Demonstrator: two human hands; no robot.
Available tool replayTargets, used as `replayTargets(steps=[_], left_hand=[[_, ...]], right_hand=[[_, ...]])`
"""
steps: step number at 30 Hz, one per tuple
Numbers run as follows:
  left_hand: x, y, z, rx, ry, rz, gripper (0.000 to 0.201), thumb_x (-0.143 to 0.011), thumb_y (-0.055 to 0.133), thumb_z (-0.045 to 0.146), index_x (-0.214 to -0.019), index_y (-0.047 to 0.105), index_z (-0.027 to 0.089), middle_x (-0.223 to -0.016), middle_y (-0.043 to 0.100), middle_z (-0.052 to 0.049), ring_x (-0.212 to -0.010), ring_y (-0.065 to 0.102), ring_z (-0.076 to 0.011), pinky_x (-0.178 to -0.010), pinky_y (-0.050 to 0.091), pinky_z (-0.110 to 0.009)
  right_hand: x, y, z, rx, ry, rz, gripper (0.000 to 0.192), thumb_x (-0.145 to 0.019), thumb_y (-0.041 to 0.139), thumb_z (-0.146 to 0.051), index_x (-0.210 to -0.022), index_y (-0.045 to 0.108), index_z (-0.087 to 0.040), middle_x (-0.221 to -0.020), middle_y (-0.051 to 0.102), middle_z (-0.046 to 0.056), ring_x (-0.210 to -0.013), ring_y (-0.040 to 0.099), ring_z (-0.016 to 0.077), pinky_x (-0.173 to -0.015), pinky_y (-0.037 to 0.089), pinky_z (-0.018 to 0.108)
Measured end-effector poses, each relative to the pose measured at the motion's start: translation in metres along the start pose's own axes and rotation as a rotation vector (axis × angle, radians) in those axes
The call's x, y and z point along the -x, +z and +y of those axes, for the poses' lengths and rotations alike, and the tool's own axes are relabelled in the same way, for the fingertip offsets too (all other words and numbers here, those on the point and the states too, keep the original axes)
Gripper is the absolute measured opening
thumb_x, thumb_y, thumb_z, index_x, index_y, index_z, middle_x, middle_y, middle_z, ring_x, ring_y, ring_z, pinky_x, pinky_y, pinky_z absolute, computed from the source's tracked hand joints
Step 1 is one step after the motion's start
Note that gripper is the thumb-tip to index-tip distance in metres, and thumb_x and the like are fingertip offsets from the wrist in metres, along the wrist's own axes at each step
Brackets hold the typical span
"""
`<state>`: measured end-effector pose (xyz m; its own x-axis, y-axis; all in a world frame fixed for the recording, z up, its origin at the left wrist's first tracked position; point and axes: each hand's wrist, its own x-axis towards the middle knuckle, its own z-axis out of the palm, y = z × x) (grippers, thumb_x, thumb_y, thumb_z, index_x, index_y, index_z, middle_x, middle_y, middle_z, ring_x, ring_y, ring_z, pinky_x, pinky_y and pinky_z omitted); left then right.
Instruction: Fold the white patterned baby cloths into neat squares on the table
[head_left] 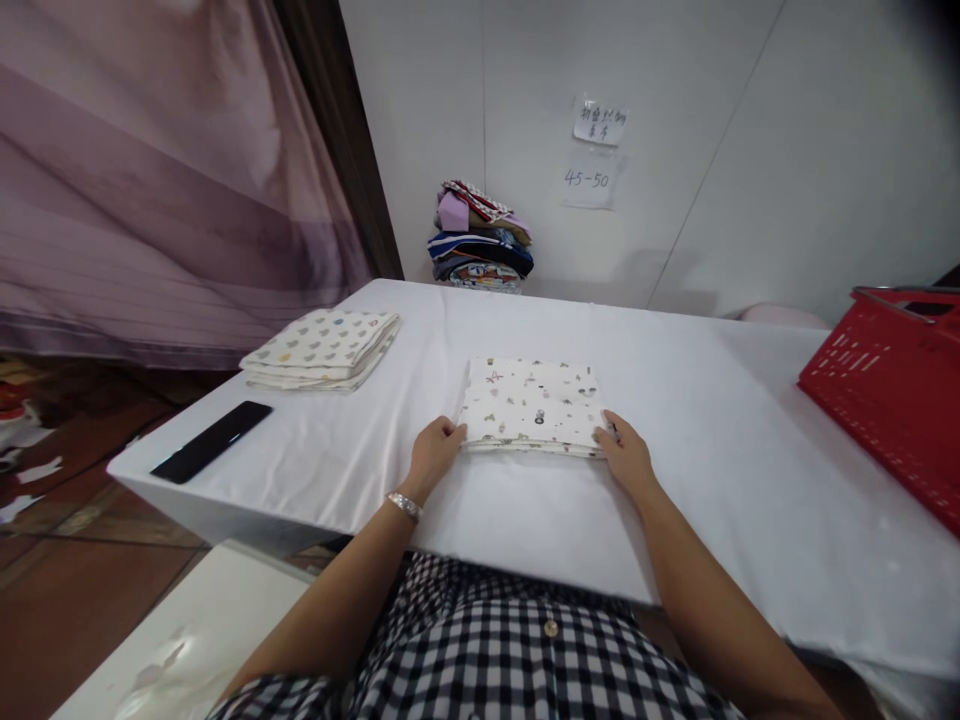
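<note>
1. The folded printed cloth (532,406) lies flat in the middle of the white-covered table (750,480), right in front of the person.
2. The left hand (433,452) pinches the cloth's near left corner, fingers curled on the edge; the right hand (626,455) grips the near right corner the same way.
3. To do this step well, I judge both corners should be held evenly so the layers stay square and the edges keep aligned.
4. Left of the cloth, near the table's edge, sits a stack of folded printed cloths (324,348); nearer the person than that lies a black phone (212,441).
5. Right of the cloth stands a red plastic basket (892,400).
6. Beyond the cloth, against the white wall, is a pile of coloured fabrics (480,240), with two paper notes (596,150) above it; a mauve curtain (150,180) hangs to the left.
</note>
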<state>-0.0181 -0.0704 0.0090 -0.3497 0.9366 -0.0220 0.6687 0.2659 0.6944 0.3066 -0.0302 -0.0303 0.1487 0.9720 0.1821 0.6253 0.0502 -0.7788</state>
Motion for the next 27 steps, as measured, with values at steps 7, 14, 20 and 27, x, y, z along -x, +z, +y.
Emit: replayTargets(steps=[7, 14, 20, 27], left_hand=[[-0.009, 0.002, 0.001, -0.012, -0.017, 0.012, 0.025, -0.075, 0.056, 0.043, -0.087, 0.053, 0.021, -0.083, 0.065, -0.003, -0.073, 0.060, -0.0170, -0.061, 0.040, -0.027], [-0.001, 0.018, -0.003, 0.117, 0.019, -0.114, 0.022, -0.076, 0.056, 0.038, -0.086, 0.050, 0.020, -0.076, 0.064, 0.000, -0.061, 0.059, -0.0139, -0.060, 0.043, -0.027], [0.009, 0.011, 0.006, -0.003, 0.064, -0.089, 0.030, -0.076, 0.058, 0.039, -0.099, 0.052, 0.020, -0.088, 0.066, -0.004, -0.076, 0.063, -0.0187, -0.068, 0.047, -0.031], [-0.008, 0.019, 0.030, -0.224, 0.536, 0.041, 0.055, -0.082, 0.053, 0.033, -0.133, 0.040, 0.017, -0.148, 0.030, -0.014, -0.138, 0.023, -0.0273, -0.109, 0.027, -0.044]], right_hand=[[-0.003, 0.002, -0.001, -0.053, 0.098, 0.000, 0.057, -0.072, 0.056, -0.040, -0.125, 0.056, -0.022, -0.117, 0.061, 0.007, -0.099, 0.058, 0.0258, -0.089, 0.046, 0.041], [-0.017, -0.011, 0.004, -0.324, 0.187, 0.083, 0.065, -0.063, 0.059, -0.029, -0.126, 0.055, -0.017, -0.096, 0.067, 0.006, -0.076, 0.062, 0.0211, -0.072, 0.051, 0.034], [-0.012, -0.019, 0.015, 0.028, 0.057, -0.006, 0.051, -0.070, 0.052, -0.028, -0.119, 0.061, -0.019, -0.113, 0.064, 0.008, -0.102, 0.058, 0.0272, -0.092, 0.045, 0.044], [-0.020, -0.011, -0.020, 0.276, -0.405, 0.055, 0.041, -0.082, 0.046, -0.027, -0.120, 0.059, -0.020, -0.135, 0.049, 0.010, -0.127, 0.040, 0.0261, -0.105, 0.032, 0.046]])
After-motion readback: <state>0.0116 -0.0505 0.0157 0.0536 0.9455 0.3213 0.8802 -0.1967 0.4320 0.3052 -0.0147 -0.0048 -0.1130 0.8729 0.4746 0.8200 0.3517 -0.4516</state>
